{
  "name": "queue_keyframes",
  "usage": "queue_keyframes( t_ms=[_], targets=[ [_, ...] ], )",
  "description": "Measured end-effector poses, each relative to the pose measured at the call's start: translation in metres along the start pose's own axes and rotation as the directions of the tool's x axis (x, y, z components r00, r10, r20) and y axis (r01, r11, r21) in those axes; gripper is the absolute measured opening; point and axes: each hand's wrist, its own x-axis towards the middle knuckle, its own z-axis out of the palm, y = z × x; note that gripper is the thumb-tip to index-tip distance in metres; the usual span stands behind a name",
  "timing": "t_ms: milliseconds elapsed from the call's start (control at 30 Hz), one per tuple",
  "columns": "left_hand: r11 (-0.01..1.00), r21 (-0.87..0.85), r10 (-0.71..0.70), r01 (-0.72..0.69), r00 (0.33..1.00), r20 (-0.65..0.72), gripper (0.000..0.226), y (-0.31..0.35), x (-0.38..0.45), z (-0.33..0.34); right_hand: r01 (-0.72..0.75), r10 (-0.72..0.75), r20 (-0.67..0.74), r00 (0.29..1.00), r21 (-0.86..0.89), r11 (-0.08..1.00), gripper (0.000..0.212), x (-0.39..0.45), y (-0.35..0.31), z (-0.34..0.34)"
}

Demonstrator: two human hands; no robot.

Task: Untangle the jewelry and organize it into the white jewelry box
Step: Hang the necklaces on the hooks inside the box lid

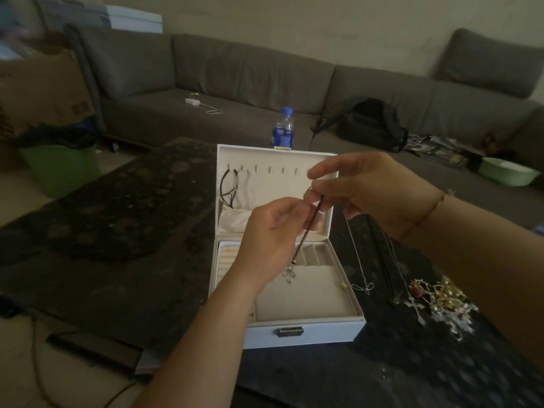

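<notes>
The white jewelry box (306,331) stands open on the dark table, its lid upright with a row of hooks. A dark cord necklace (228,187) hangs on the lid's left hooks. Above the box, my left hand (270,234) and my right hand (371,192) both pinch a dark cord necklace (312,225) whose silver pendant (289,273) dangles over the tray. A thin silver chain (357,260) also hangs from my right hand down to the table. A tangled pile of gold and silver jewelry (441,301) lies to the right of the box.
A blue-capped water bottle (283,128) stands just behind the lid. A grey sofa (235,83) with a black backpack (371,125) runs along the back. A green bin (61,169) sits at left and a green basin (509,172) at right.
</notes>
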Motion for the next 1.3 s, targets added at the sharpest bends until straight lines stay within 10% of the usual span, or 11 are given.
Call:
queue_keyframes(
  t_ms=[800, 1133, 1200, 1300],
  targets=[
    [0.982, -0.068, -0.167, 0.178, 0.975, 0.149, 0.015, -0.02, 0.001, -0.015, 0.367, -0.489, -0.236, 0.84, -0.416, 0.832, 0.015, 0.038, 0.005, 0.002],
    [0.963, -0.054, -0.255, 0.264, 0.958, 0.134, 0.022, -0.029, 0.015, -0.034, 0.332, -0.317, -0.328, 0.89, -0.012, 0.943, 0.005, 0.065, 0.01, -0.001],
    [0.969, 0.108, -0.234, 0.224, 0.968, 0.091, 0.023, -0.03, 0.018, -0.043, 0.218, -0.28, -0.165, 0.946, -0.318, 0.923, 0.011, 0.068, 0.019, -0.016],
    [0.892, 0.443, -0.168, 0.092, 0.976, 0.136, 0.022, -0.025, 0.018, -0.053, 0.13, -0.106, 0.083, 0.991, -0.796, 0.591, 0.048, 0.059, 0.036, -0.025]
  ],
)
